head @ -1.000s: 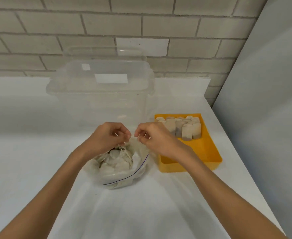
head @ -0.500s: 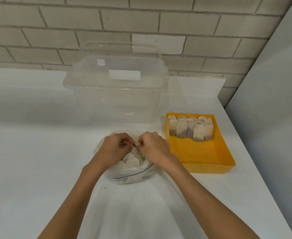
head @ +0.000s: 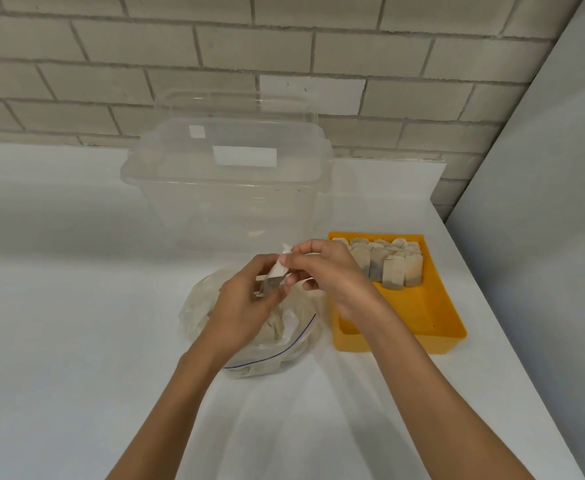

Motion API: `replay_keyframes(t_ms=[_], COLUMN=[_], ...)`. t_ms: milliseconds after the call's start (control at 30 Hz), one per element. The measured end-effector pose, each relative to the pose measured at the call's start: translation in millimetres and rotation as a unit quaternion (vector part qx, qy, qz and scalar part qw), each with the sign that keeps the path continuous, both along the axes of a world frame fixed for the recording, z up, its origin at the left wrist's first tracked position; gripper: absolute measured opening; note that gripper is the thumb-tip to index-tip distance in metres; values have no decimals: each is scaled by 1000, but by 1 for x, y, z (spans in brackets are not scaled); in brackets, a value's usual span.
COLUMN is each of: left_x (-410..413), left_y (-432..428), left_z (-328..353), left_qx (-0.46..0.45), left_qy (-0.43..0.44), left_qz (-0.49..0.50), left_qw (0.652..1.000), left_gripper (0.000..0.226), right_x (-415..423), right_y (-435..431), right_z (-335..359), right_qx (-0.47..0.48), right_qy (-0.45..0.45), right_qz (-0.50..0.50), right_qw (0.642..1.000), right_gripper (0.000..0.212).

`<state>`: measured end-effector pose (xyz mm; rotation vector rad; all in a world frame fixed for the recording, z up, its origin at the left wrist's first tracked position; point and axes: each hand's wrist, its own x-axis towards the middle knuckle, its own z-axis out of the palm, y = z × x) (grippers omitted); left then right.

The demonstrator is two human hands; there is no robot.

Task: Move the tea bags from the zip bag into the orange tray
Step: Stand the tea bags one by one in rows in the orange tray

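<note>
While the left hand [head: 246, 303] and the right hand [head: 329, 275] meet just above the zip bag [head: 270, 351], they pinch a single tea bag [head: 280, 270] between them. The left fingers curl round its darker lower end and the right thumb and forefinger clamp its pale upper end, so it hangs tilted, lifted out of the bag's mouth. The zip bag lies slumped on the white table [head: 76, 341] with its mouth open and its blue zip line curving along the near side. Inside it is a loose heap of tea bags [head: 277, 327], partly hidden by the left hand. Just to its right, close but not touching, sits the orange tray [head: 422, 317]. At its far end, rows of tea bags [head: 393, 268] stand upright, packed side by side, and the near half shows orange floor. The right forearm crosses over the tray's near left corner. Behind the zip bag stands a tall clear plastic bin [head: 228, 209], and a clear lid [head: 235, 102] leans behind it against the brick wall [head: 111, 81].
</note>
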<state>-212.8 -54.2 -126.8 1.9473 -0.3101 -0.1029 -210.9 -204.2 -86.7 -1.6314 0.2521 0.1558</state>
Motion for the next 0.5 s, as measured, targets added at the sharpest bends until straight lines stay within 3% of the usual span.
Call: replay_keyframes(t_ms=[167, 267, 367, 500], left_x=[-3, -3, -1, 2], left_y=[-2, -2, -4, -9], left_z=[7, 8, 9, 15], left_qx=[-151, -181, -198, -204], left_qy=[113, 156, 180, 195], left_qz=[-11, -33, -53, -78], left_qw=[982, 970, 962, 956], left_gripper=[18, 22, 25, 26], right_x=[2, 7, 9, 10], right_y=[-11, -20, -28, -38], right_z=[7, 6, 7, 12], right_qx=[-27, -122, -193, -205], right_qy=[-46, -99, -122, -126], right_qz=[7, -7, 49, 68], right_qw=[999, 988, 972, 968], right_gripper=[17, 18, 21, 10])
